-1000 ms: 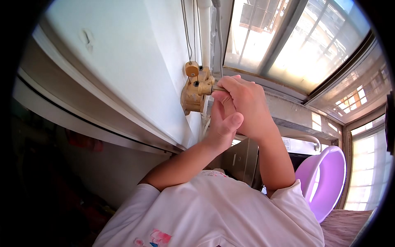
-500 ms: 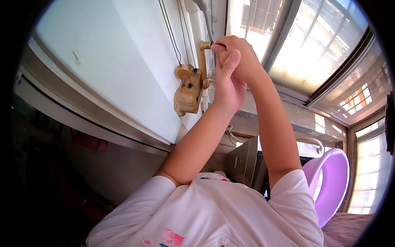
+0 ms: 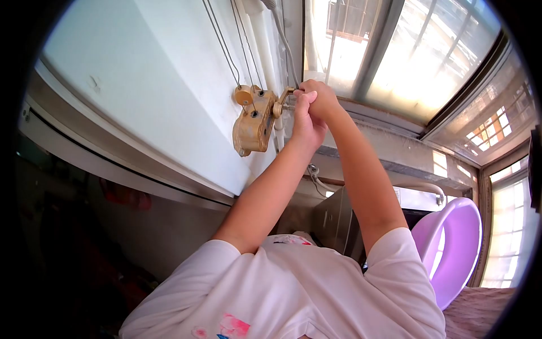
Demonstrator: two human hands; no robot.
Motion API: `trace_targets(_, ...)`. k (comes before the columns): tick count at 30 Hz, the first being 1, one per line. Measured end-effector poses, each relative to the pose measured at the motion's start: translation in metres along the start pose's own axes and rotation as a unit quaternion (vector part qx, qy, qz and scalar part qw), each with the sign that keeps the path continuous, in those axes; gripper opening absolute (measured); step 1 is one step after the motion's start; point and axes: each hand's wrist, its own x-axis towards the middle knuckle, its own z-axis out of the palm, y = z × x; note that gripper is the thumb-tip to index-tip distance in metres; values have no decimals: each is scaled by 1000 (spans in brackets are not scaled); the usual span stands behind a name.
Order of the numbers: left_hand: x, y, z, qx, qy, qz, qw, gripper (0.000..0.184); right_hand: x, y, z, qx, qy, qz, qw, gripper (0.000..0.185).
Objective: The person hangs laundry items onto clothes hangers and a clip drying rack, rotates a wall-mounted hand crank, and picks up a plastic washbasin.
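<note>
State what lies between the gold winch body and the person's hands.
The crank and its round hub lie between the winch body and the hands, seen in the head view.

The winch [image 3: 255, 131] sits on the wall [image 3: 152, 90], left of the basin [image 3: 462, 243].

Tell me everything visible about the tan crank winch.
The tan winch looks like scuffed, painted metal: boxy body, rounded lower end, dark holes, small rounded piece on top. Thin cables run up from it. It sits against the white surface. Its crank extends into the right hand and left hand, clasped together.
</note>
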Motion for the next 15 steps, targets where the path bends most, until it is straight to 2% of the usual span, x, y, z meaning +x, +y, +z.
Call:
trace_targets(4, -20, -17, -28, 10, 59, -39, 997, 47, -27, 15, 25, 71, -54, -1, 996, 27)
trace_targets(9, -58, -14, -47, 9, 47, -92, 995, 52, -68, 7, 38, 117, -70, 1, 991, 26)
trace_targets(15, -110, 3, -47, 43, 19, -131, 990, 52, -114, -15, 38, 99, -77, -13, 992, 25)
